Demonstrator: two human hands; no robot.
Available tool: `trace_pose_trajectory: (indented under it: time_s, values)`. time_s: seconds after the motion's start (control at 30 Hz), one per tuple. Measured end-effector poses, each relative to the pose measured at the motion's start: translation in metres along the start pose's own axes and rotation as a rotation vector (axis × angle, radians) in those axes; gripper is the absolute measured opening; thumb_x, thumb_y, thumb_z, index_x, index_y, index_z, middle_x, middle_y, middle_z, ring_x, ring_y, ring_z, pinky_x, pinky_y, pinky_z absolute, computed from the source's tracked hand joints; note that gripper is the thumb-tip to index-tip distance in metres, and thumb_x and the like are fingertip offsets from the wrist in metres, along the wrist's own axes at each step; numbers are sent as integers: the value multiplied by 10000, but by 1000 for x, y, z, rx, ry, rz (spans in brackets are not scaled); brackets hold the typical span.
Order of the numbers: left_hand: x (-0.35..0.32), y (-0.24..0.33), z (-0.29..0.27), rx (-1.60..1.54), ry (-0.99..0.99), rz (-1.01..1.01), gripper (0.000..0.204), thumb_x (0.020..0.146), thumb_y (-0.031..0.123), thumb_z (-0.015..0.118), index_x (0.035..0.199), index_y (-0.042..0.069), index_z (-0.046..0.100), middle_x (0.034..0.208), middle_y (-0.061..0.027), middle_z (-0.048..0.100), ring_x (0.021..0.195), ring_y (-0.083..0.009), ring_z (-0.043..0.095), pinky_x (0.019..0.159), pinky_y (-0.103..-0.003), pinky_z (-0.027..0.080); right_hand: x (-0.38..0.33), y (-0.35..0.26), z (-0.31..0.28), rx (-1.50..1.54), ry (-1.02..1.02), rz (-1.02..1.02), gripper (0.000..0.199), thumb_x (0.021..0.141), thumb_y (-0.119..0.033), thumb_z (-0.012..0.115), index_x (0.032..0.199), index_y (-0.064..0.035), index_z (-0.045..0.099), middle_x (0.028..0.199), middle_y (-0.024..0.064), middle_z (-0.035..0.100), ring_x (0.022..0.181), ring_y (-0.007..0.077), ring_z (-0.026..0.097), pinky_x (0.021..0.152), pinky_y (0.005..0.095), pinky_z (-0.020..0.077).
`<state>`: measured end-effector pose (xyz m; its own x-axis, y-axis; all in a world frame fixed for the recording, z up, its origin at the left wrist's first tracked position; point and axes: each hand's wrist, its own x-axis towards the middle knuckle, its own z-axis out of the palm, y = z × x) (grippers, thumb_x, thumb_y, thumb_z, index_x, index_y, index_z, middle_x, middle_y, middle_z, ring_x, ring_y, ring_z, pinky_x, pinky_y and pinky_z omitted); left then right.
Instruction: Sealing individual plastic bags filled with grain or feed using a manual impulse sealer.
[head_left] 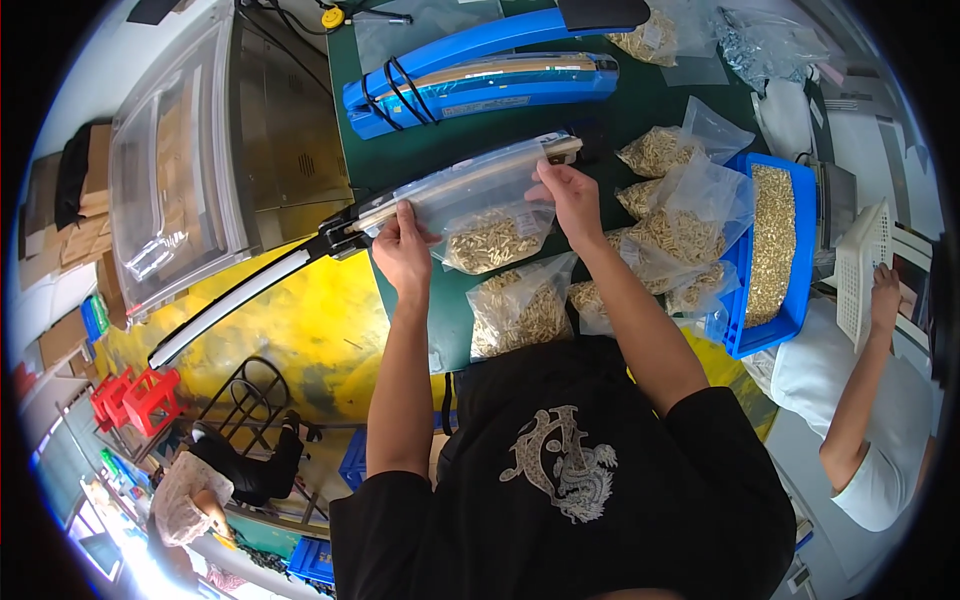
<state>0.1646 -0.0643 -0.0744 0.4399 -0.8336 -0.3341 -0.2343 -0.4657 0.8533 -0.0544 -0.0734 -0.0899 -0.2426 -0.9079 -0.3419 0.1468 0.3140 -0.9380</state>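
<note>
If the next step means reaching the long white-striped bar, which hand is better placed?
Probably the left hand, nearer the bar; both hands hold the plastic bag, the right hand at its far end.

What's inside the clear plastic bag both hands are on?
The clear plastic bag, held by the left hand and right hand, shows a heap of small gold-coloured elongated pieces in its lower part. Deeper pieces are covered by those in front and can't be seen.
</note>
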Motion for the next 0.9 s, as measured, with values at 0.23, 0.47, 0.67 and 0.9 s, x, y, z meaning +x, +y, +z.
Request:
trace_pose_trajectory:
  time_s: [0.23,0.47,0.67,0.9]
  values:
    - [-1,3,-2,-191,4,-231,487,865,423,613,624,0,603,532,-115,610,501,-159,589,549,-245,446,1,5,2,-19,73,-22,275,882,-252,647,874,23,667,748,47,654,548,103,593,534,221,444]
    - [7,2,-12,-386,-75,-506,431,816,412,678,679,10,604,561,-110,608,514,-127,524,501,-249,381,-2,2,5,-94,116,-22,266,876,-229,646,825,32,656,691,34,633,509,90,562,510,215,433]
    - [-1,2,-15,-232,-27,-477,453,765,465,717,796,24,616,686,-46,585,656,-126,578,610,-236,451,-3,3,9,-54,152,-22,282,871,-260,661,850,21,674,753,33,650,513,85,563,503,208,420]
    - [-16,-53,-84,-552,429,-195,433,889,456,580,774,38,579,627,-66,581,559,-174,557,587,-247,451,-4,2,9,-35,154,7,280,860,-255,671,814,21,665,614,11,601,489,74,541,478,206,414]
